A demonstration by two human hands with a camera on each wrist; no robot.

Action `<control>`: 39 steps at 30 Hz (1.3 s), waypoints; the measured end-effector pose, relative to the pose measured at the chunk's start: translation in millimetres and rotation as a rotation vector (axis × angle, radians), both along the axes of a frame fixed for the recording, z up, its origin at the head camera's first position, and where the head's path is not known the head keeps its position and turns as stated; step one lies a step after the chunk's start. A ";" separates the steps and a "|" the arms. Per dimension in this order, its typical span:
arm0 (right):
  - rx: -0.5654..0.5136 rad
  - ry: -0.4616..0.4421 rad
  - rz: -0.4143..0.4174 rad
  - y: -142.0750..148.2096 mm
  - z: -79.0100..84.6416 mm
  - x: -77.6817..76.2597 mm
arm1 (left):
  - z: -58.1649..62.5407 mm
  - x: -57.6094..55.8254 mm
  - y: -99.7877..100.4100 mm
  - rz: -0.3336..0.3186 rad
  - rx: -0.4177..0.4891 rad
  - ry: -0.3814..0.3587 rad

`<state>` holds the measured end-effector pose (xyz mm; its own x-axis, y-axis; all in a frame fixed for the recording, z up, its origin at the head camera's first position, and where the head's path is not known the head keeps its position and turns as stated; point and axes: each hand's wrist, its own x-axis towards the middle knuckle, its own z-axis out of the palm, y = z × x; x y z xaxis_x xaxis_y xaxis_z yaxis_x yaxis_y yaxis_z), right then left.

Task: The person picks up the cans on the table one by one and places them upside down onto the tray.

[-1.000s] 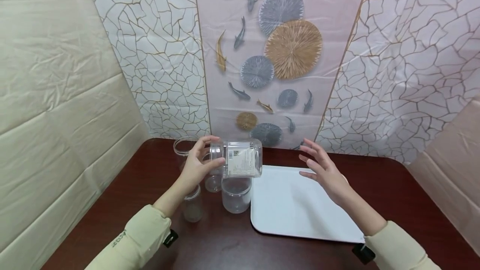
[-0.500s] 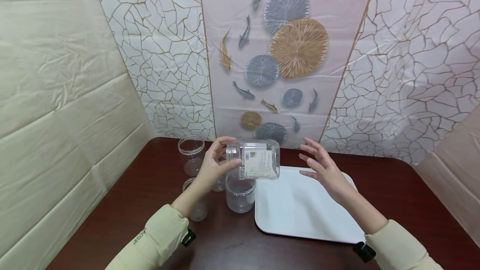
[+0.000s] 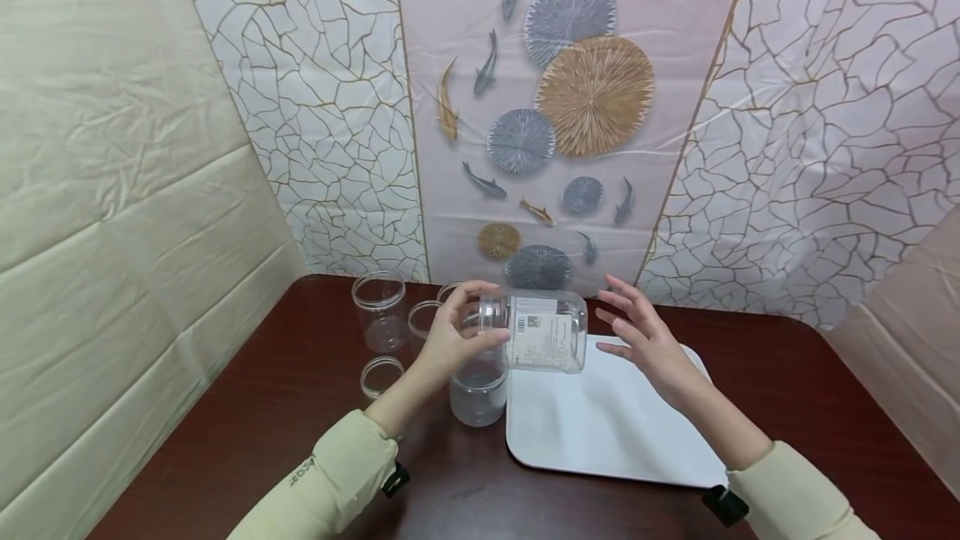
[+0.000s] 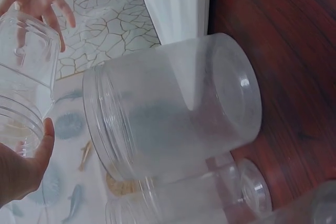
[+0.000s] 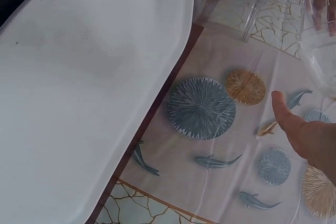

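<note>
My left hand (image 3: 453, 340) grips a clear plastic jar (image 3: 551, 336) by its neck. The jar lies on its side in the air, its base toward the right, and a white printed label with a square code faces me. In the left wrist view the thumb presses near the neck of the held jar (image 4: 26, 51). My right hand (image 3: 651, 348) hovers over the white tray with fingers spread, just right of the jar's base and holding nothing. Below the held jar, a wide clear jar (image 3: 478, 401) stands upright, partly hidden by it.
The white tray (image 3: 615, 432) lies on the dark red table (image 3: 480, 498), right of the wide jar. On the left stand a tall clear jar (image 3: 380, 315), a small jar (image 3: 382, 375) partly behind my forearm, and further jars behind my left hand. A patterned cloth wall (image 3: 525, 215) closes the back.
My left hand has carried the sideways jar to the right, over the tray's edge and close to my right hand. The right hand has stayed nearly still with its fingers spread.
</note>
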<state>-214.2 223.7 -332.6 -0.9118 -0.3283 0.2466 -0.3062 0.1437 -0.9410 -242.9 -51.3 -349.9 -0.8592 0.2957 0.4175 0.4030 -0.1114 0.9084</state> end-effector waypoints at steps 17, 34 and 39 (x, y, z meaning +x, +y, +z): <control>0.013 0.001 0.056 6.1 -5.5 3.8 | -6.7 -0.4 22.8 -0.026 0.007 0.031; 0.027 0.011 0.118 -0.9 -12.8 6.0 | -11.5 10.8 31.9 -0.012 -0.016 0.100; -0.002 -0.003 0.122 -1.3 -17.5 4.2 | -15.0 11.4 31.7 -0.026 -0.018 0.104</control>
